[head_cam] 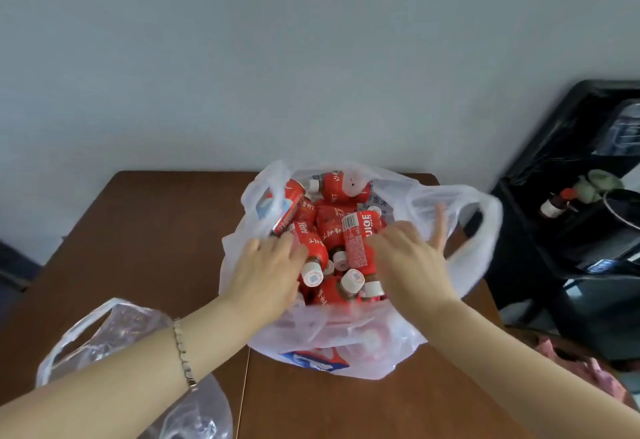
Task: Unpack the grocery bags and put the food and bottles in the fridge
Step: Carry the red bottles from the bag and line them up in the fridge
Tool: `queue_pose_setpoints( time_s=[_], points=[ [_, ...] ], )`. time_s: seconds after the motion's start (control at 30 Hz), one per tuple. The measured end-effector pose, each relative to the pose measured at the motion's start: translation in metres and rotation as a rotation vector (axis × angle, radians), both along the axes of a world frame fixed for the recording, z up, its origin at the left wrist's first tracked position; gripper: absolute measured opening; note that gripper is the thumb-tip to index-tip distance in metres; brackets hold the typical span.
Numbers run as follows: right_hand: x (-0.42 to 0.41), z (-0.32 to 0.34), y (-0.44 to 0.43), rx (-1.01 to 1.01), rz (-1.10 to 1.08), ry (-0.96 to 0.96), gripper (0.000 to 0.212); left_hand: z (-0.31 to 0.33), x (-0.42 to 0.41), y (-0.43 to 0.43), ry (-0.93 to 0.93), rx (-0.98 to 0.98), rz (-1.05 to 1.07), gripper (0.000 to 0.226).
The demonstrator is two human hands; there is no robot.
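Juice bottles, small plastic ones with glossy red wrap labels and white screw caps, lie heaped at all angles inside a thin, crinkled white plastic carrier bag. The bag stands open-mouthed on the far right part of a smooth brown wooden table. The left hand reaches in from the near left, its fingers bent down over a bottle printed JUICE. That bottle's long axis runs toward the person, cap nearest, and whether the fingers truly close round it cannot be told. The right hand is spread wide, its blurred fingers nearly straight against the bag's filmy right wall. Its thumb touches a barcode bottle, which also lies lengthwise with its base away from the person. A slim metal bracelet circles the left wrist. Under that forearm, at the table's near left, sits a crumpled clear plastic bag with looped handles. Right of the table stands a black stand, and behind everything rises a plain pale wall.
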State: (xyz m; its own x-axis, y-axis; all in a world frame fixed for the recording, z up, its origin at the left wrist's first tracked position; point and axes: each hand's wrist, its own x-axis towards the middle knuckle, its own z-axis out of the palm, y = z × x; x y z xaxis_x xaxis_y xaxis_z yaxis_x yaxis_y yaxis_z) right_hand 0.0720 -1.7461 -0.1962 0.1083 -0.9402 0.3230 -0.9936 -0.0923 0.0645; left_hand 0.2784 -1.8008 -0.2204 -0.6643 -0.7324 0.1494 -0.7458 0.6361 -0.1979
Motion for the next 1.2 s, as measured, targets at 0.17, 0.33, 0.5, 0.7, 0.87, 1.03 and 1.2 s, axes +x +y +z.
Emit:
queue_pose_setpoints(
  time_s=[0.17, 0.33, 0.5, 0.7, 0.87, 1.03, 1.2],
  points=[
    [0.024, -0.026, -0.004, 0.678, 0.005, -0.208, 0.061, 0.001, -0.025, 0.003, -0.143, 0.205, -0.177, 0.065],
    [0.022, -0.040, 0.004, 0.695, -0.073, -0.465, 0.037, -0.004, -0.034, 0.002, -0.236, 0.162, -0.172, 0.050],
    [0.018, -0.052, 0.021, 0.689, -0.215, -0.772, 0.030, 0.001, -0.029, -0.008, -0.130, 0.035, -0.073, 0.066],
    [0.024, -0.052, 0.017, 0.662, -0.333, -0.957, 0.027, 0.010, -0.022, 0.000, -0.062, 0.259, 0.045, 0.030],
    [0.031, -0.036, 0.016, 0.515, -0.305, -1.119, 0.014, 0.032, -0.035, 0.017, 0.145, 0.187, -0.115, 0.012],
    [0.020, -0.023, 0.022, 0.580, -0.189, -0.996, 0.016, 0.034, -0.042, 0.012, -0.094, 0.066, -0.276, 0.047],
    [0.021, -0.017, 0.024, 0.550, -0.132, -0.851, 0.037, 0.025, -0.054, 0.010, -0.015, 0.018, -0.486, 0.041]
  ],
)
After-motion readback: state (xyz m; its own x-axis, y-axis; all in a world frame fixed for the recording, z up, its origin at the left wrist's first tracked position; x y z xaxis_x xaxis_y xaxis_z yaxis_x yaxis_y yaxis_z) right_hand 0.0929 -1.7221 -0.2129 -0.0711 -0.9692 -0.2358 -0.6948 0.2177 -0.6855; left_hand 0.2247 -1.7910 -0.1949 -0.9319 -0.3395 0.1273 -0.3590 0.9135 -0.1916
